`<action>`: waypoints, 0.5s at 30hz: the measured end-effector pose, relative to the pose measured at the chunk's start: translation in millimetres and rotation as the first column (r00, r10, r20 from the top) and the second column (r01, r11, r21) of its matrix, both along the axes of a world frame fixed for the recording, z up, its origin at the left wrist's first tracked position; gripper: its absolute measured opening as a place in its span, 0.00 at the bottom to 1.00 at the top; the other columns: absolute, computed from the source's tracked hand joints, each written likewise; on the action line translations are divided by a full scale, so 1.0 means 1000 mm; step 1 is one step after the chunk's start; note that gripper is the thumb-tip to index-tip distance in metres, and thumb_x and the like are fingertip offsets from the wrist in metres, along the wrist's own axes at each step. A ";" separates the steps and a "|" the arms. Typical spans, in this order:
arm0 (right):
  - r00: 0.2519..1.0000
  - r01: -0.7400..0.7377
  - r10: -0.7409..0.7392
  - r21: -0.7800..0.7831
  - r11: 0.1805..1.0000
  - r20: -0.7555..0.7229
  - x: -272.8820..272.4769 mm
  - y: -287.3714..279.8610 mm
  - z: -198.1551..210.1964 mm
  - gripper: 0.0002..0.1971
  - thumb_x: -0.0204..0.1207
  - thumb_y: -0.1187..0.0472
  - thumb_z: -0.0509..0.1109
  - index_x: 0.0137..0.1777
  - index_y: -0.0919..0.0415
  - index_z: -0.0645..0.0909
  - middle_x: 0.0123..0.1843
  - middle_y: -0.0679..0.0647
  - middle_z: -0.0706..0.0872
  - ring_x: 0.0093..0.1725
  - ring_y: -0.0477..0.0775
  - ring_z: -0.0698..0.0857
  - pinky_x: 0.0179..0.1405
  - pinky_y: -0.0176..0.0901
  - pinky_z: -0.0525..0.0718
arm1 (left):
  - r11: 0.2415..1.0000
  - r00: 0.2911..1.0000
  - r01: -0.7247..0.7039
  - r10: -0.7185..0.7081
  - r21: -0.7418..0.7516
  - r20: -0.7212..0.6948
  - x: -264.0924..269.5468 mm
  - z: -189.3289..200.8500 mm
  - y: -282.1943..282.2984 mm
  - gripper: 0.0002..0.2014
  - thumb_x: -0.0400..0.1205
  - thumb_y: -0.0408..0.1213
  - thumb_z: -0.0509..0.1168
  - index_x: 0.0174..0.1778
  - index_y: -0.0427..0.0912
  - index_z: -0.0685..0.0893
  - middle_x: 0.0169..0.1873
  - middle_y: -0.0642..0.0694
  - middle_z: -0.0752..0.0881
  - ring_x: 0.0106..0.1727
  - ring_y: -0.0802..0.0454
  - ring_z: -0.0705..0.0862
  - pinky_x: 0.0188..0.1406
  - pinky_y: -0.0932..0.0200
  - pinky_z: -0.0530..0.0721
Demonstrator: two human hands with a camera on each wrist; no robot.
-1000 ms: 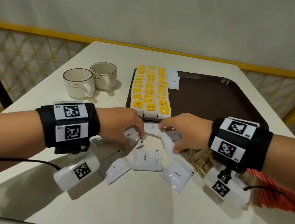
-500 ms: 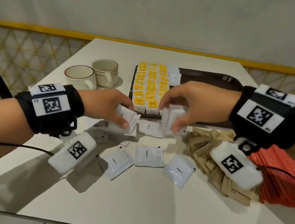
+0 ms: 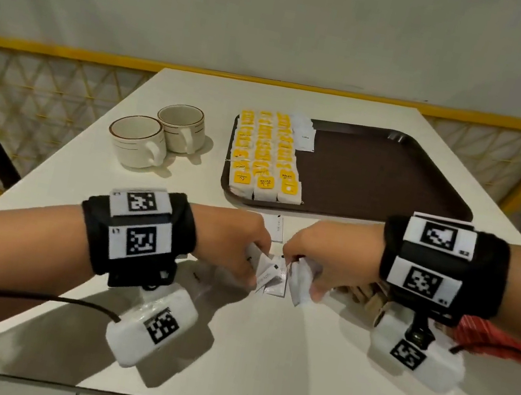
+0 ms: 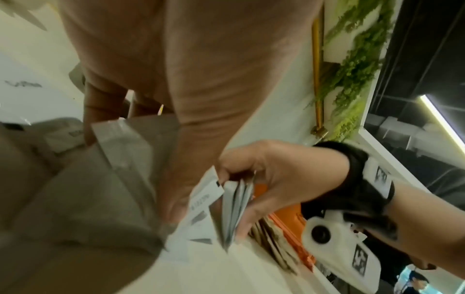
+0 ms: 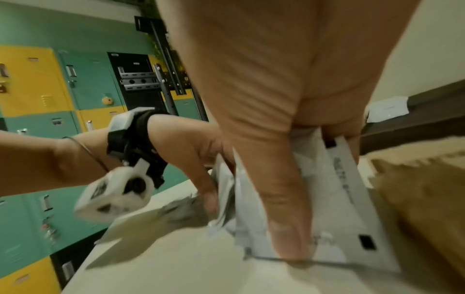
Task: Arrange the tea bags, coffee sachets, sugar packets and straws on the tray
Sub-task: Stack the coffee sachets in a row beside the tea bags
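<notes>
- Below the tray [image 3: 370, 216], each hand grasps white coffee sachets [image 3: 268, 273]: left hand [image 3: 226, 243], right hand [image 3: 320, 263].
- Gathered stacks likely ease placing beside tea bags [image 3: 265, 153].

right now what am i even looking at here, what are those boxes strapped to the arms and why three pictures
These are a person's two bare hands, not a machine. The black bands with checkered squares are markers, and the white box under each wrist is a small camera. One picture comes from a camera worn on the head, looking down at the table; the other two come from the wrist cameras, looking along the fingers, so they seem tilted and blurred.

On the table sits a brown tray with rows of yellow-labelled tea bags and a few white sachets beside them. Two cups stand left of the tray. Brown packets and something red lie near the right wrist.

The left hand grips a few white coffee sachets; the right hand holds a bunch of them too.
</notes>
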State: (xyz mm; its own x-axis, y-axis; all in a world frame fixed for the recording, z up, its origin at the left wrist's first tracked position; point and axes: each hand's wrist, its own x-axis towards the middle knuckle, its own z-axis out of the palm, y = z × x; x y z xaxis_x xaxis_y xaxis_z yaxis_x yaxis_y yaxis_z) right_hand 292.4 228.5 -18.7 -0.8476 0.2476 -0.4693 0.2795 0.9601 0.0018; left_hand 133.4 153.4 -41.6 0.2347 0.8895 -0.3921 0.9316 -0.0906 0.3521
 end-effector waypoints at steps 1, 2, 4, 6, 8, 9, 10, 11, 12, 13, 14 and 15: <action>1.000 0.010 -0.009 0.021 1.000 -0.029 -0.001 0.003 0.005 0.25 0.71 0.54 0.78 0.66 0.57 0.76 0.51 0.49 0.79 0.51 0.50 0.77 0.46 0.39 0.71 | 1.000 1.000 -0.010 0.010 -0.004 -0.025 0.000 -0.002 0.001 0.10 0.73 0.47 0.75 0.42 0.52 0.80 0.42 0.51 0.82 0.44 0.51 0.81 0.47 0.55 0.81; 0.997 0.033 -0.029 0.043 0.999 -0.075 -0.001 0.007 0.010 0.25 0.71 0.53 0.78 0.67 0.56 0.77 0.48 0.46 0.76 0.50 0.47 0.75 0.46 0.37 0.70 | 1.000 0.999 -0.019 0.019 -0.007 -0.040 0.000 -0.003 0.002 0.11 0.74 0.47 0.74 0.44 0.50 0.80 0.41 0.53 0.81 0.44 0.52 0.80 0.45 0.57 0.80; 0.979 0.116 -0.104 0.057 0.992 -0.177 -0.003 0.017 0.020 0.28 0.71 0.50 0.77 0.69 0.55 0.76 0.49 0.43 0.74 0.49 0.43 0.71 0.44 0.33 0.69 | 0.999 0.998 -0.040 0.039 -0.023 -0.041 -0.001 0.000 0.002 0.12 0.74 0.49 0.74 0.45 0.51 0.78 0.38 0.59 0.79 0.42 0.56 0.78 0.42 0.62 0.76; 0.942 0.223 -0.219 -0.014 0.975 -0.255 -0.008 0.027 0.025 0.30 0.71 0.49 0.76 0.72 0.56 0.75 0.54 0.44 0.76 0.49 0.43 0.71 0.38 0.29 0.70 | 0.997 0.998 -0.065 0.065 -0.034 0.002 -0.007 0.011 -0.001 0.12 0.73 0.50 0.75 0.43 0.53 0.79 0.35 0.60 0.80 0.38 0.61 0.79 0.37 0.67 0.75; 0.902 0.280 -0.307 -0.132 0.951 -0.304 -0.017 0.033 0.023 0.31 0.71 0.48 0.77 0.72 0.56 0.75 0.53 0.44 0.78 0.48 0.43 0.74 0.40 0.30 0.70 | 0.993 0.991 -0.115 0.117 -0.024 0.071 -0.020 0.029 -0.006 0.11 0.71 0.51 0.76 0.41 0.53 0.83 0.34 0.58 0.84 0.35 0.63 0.81 0.34 0.70 0.76; 0.892 0.288 -0.332 -0.179 0.941 -0.308 -0.023 0.033 0.020 0.30 0.70 0.47 0.77 0.71 0.56 0.76 0.50 0.42 0.78 0.45 0.42 0.75 0.40 0.30 0.71 | 0.989 0.982 -0.150 0.150 -0.008 0.118 -0.027 0.040 -0.009 0.11 0.70 0.52 0.76 0.42 0.54 0.84 0.35 0.58 0.86 0.35 0.64 0.83 0.35 0.69 0.77; 0.892 0.285 -0.338 -0.205 0.936 -0.302 -0.027 0.031 0.016 0.29 0.70 0.47 0.77 0.69 0.55 0.77 0.46 0.40 0.76 0.42 0.41 0.75 0.38 0.30 0.70 | 0.983 0.969 -0.185 0.181 0.007 0.166 -0.034 0.049 -0.011 0.12 0.69 0.52 0.76 0.42 0.53 0.86 0.35 0.58 0.87 0.35 0.64 0.83 0.36 0.69 0.77; 0.900 0.276 -0.328 -0.206 0.939 -0.287 -0.032 0.028 0.011 0.29 0.69 0.47 0.78 0.69 0.55 0.78 0.45 0.40 0.75 0.41 0.41 0.74 0.36 0.31 0.70 | 0.975 0.954 -0.221 0.212 0.021 0.212 -0.041 0.056 -0.015 0.13 0.67 0.53 0.75 0.43 0.52 0.87 0.34 0.57 0.87 0.34 0.63 0.83 0.36 0.68 0.77; 0.913 0.264 -0.310 -0.194 0.945 -0.264 -0.036 0.024 0.006 0.28 0.70 0.48 0.77 0.69 0.55 0.78 0.45 0.41 0.75 0.43 0.43 0.74 0.37 0.33 0.71 | 0.967 0.938 -0.253 0.236 0.037 0.253 -0.048 0.060 -0.017 0.15 0.65 0.54 0.75 0.42 0.51 0.87 0.33 0.54 0.87 0.33 0.62 0.82 0.36 0.68 0.76; 0.927 0.253 -0.290 -0.176 0.951 -0.237 -0.040 0.020 0.001 0.29 0.70 0.48 0.77 0.70 0.56 0.76 0.49 0.43 0.76 0.46 0.45 0.75 0.41 0.35 0.72 | 0.957 0.923 -0.285 0.259 0.054 0.286 -0.054 0.064 -0.020 0.15 0.64 0.55 0.74 0.41 0.50 0.87 0.32 0.52 0.87 0.32 0.61 0.82 0.36 0.68 0.76; 0.937 0.242 -0.273 -0.156 0.958 -0.220 -0.043 0.016 -0.005 0.30 0.71 0.49 0.76 0.72 0.57 0.75 0.54 0.46 0.77 0.52 0.48 0.77 0.47 0.37 0.74 | 0.949 0.908 -0.309 0.272 0.070 0.318 -0.059 0.065 -0.021 0.14 0.65 0.53 0.74 0.40 0.50 0.87 0.32 0.52 0.87 0.32 0.62 0.82 0.35 0.70 0.76; 0.941 0.235 -0.260 -0.137 0.962 -0.216 -0.046 0.011 -0.009 0.31 0.72 0.50 0.76 0.73 0.57 0.73 0.61 0.49 0.79 0.57 0.51 0.78 0.52 0.38 0.76 | 0.936 0.889 -0.342 0.291 0.088 0.354 -0.061 0.064 -0.021 0.11 0.67 0.50 0.75 0.39 0.49 0.87 0.30 0.55 0.87 0.30 0.64 0.82 0.33 0.73 0.76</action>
State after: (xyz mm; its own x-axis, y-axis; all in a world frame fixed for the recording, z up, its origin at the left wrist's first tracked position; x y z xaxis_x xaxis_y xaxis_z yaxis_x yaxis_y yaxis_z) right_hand 246.8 239.7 -27.2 -0.8538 0.4224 -0.3044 0.4889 0.8514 -0.1898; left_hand 71.9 132.3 22.3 0.0243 0.9788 -0.2033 0.7510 0.1164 0.6499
